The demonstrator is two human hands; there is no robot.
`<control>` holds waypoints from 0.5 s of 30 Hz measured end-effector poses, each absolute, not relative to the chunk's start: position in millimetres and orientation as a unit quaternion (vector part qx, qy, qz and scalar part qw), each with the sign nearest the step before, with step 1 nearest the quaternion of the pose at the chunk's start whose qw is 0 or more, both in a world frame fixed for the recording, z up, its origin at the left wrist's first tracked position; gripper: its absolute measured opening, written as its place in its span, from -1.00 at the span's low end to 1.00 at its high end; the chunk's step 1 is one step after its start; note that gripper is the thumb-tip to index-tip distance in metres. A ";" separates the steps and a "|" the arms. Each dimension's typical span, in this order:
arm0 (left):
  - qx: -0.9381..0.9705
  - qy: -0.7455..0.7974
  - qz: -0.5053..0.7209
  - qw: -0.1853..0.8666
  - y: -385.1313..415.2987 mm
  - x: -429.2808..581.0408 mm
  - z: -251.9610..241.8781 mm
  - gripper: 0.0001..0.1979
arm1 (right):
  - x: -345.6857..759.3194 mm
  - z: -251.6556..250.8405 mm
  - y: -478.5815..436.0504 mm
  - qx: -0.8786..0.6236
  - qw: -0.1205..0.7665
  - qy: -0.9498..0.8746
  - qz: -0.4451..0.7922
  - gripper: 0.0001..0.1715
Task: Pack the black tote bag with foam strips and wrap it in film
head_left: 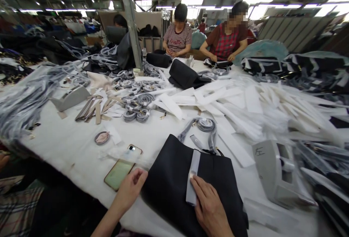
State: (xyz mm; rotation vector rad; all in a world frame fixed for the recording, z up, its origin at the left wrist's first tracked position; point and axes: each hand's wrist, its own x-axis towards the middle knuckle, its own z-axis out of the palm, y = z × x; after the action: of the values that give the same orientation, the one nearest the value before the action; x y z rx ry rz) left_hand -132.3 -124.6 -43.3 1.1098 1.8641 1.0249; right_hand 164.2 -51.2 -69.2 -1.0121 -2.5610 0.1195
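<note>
A black bag (174, 179) lies flat on the white table (76, 146) right in front of me. A pale grey strip (193, 177) lies across its front. My right hand (209, 208) rests flat on the bag with its fingers stretched out, the fingertips pressing the strip. My left hand (131, 189) sits at the bag's left edge with fingers curled against it; whether it grips the edge is hidden. A coiled grey strap (205, 126) with a metal clasp lies just beyond the bag.
A phone (120, 171) lies left of the bag. Piles of coiled straps (137, 104), white foam strips (245, 109) and black bags (184, 73) cover the table. A grey box (275, 171) stands at the right. Two people (178, 35) work at the far side.
</note>
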 end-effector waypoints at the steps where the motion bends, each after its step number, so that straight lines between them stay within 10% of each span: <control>1: 0.438 0.728 0.383 0.363 -128.9 -124.1 -48.5 -0.55 | 163.9 -68.0 -51.7 -0.361 0.185 -0.913 0.044 -0.30; 15: 0.437 0.822 0.247 0.268 -138.1 -87.8 -102.8 -0.57 | 190.4 -89.8 -33.9 -0.237 0.183 -0.953 -0.038 -0.09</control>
State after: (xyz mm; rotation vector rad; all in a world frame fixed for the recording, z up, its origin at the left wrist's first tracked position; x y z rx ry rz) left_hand -87.8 -138.1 -102.8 1.1797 2.2190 0.6653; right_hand 190.4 -33.9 -89.8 -0.6698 -2.6895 -0.1063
